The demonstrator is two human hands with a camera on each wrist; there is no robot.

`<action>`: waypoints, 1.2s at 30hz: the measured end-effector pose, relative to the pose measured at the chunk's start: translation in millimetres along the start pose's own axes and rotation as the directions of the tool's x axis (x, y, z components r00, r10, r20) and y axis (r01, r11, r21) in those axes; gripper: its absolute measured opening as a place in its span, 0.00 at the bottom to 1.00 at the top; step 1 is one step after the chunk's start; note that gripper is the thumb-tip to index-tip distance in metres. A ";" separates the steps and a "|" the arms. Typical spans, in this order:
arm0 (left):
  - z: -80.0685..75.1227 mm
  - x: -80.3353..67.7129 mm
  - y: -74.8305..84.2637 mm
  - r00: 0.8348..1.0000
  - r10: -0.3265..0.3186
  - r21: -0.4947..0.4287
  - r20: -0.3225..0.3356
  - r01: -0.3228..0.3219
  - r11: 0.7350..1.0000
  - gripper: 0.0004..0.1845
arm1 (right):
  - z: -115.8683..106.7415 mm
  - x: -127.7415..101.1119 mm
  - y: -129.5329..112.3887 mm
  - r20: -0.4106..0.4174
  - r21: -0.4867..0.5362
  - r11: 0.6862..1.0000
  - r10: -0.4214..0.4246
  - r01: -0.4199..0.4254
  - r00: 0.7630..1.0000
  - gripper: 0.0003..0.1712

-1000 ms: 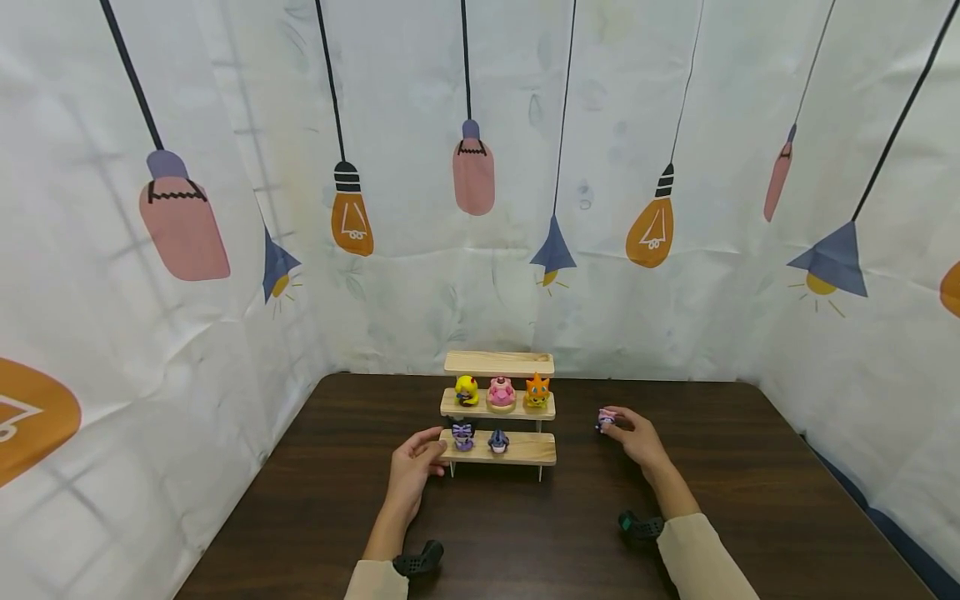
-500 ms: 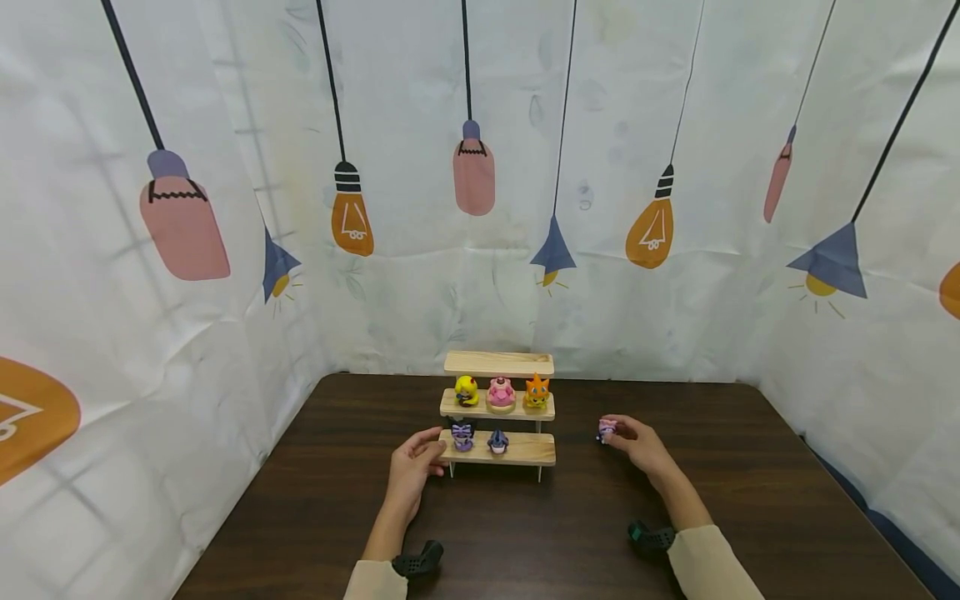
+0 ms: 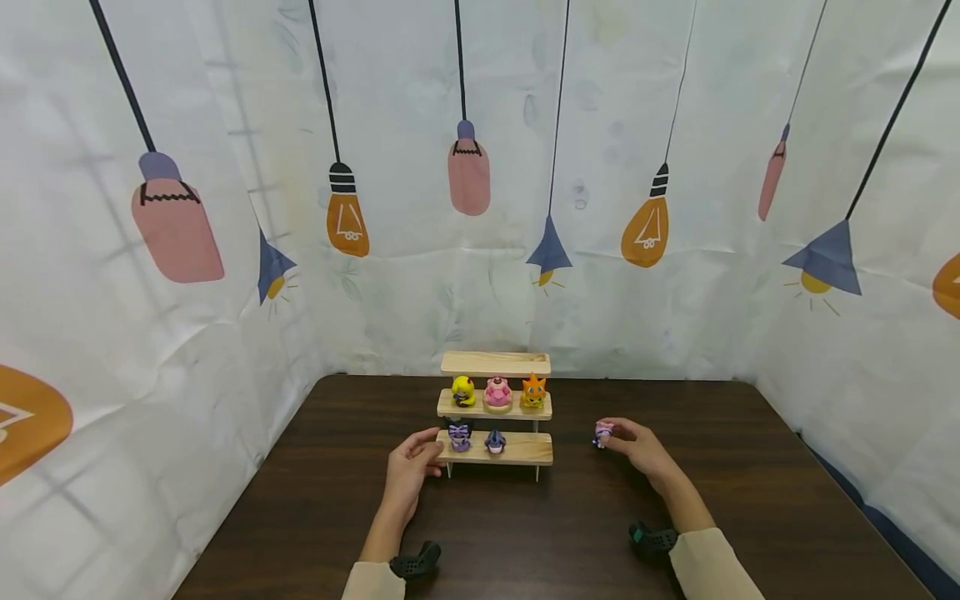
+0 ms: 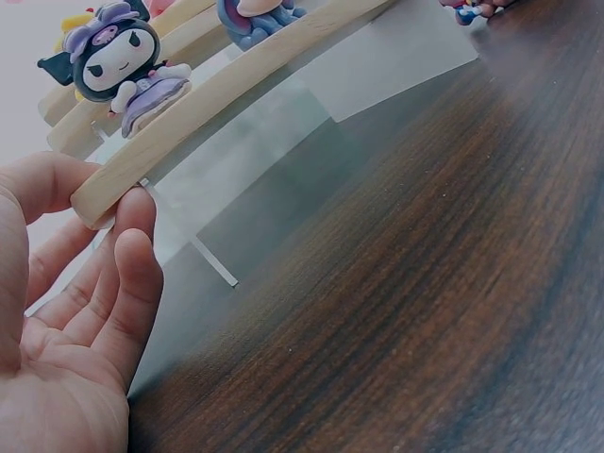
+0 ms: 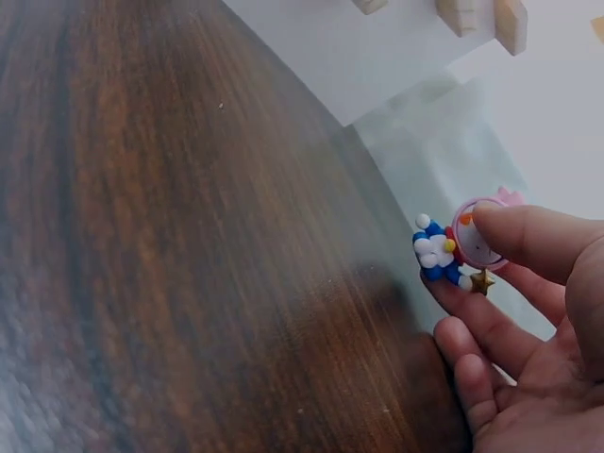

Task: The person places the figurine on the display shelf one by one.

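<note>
My left hand (image 3: pixel 407 477) grips the left end of the bottom shelf of a three-tier wooden display stand (image 3: pixel 528 451). Just beside those fingers sits a figurine in a black hood and lilac dress (image 4: pixel 123 68), with a small blue figurine (image 3: pixel 495 442) to its right. To the right of the stand, my right hand (image 3: pixel 643 452) pinches a small figurine (image 5: pixel 437 249) between thumb and fingers. It has a pink-rimmed white head, a blue body with a white flower shape and a gold star; the thumb hides part of its head.
On the middle shelf stand a yellow figurine (image 3: pixel 463 392), a pink one (image 3: pixel 498 395) and an orange one (image 3: pixel 533 392). The top shelf (image 3: pixel 495 363) is behind them. A dark wooden table (image 3: pixel 540 533) lies beneath, with a lamp-printed white curtain (image 3: pixel 420 308) around it.
My right hand has come slightly nearer to me with the figurine. The left hand stays on the shelf end. The head view has shifted a little.
</note>
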State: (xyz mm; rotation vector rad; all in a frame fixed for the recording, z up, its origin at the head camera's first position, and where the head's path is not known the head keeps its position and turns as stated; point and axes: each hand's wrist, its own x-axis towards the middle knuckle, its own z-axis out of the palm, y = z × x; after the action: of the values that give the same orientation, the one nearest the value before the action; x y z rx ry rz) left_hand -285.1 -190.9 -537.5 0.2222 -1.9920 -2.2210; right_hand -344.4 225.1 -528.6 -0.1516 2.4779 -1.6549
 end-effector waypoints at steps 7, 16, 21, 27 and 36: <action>-0.1 1.4 -1.4 1.000 0.001 -0.003 -0.001 -0.001 1.000 0.22 | 0.5 -2.9 -4.8 -0.031 0.000 1.000 -0.002 0.002 1.000 0.29; -0.3 1.5 -2.0 1.000 0.009 -0.010 -0.005 -0.009 1.000 0.21 | 2.1 -4.9 -11.5 -0.032 0.033 0.997 -0.076 0.077 0.997 0.27; -0.7 2.2 -2.8 1.000 0.021 0.000 -0.007 -0.021 1.000 0.21 | 6.0 -4.1 -21.0 -0.033 0.056 0.991 -0.118 0.120 0.992 0.25; -1.4 1.3 -1.4 1.000 0.014 -0.015 -0.002 -0.014 1.000 0.21 | 10.9 -6.1 -33.2 -0.043 0.005 0.985 -0.170 0.171 0.984 0.24; -0.9 1.2 -1.3 1.000 0.014 -0.003 -0.001 -0.014 1.000 0.21 | 18.5 -12.3 -49.9 -0.025 -0.020 0.974 -0.228 0.227 0.973 0.23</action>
State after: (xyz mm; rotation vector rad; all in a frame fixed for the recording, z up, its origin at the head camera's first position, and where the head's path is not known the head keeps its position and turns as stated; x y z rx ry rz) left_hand -286.0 -191.9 -538.9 0.2081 -1.9840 -2.2145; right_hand -329.0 191.3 -488.6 -0.4338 2.5772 -1.7304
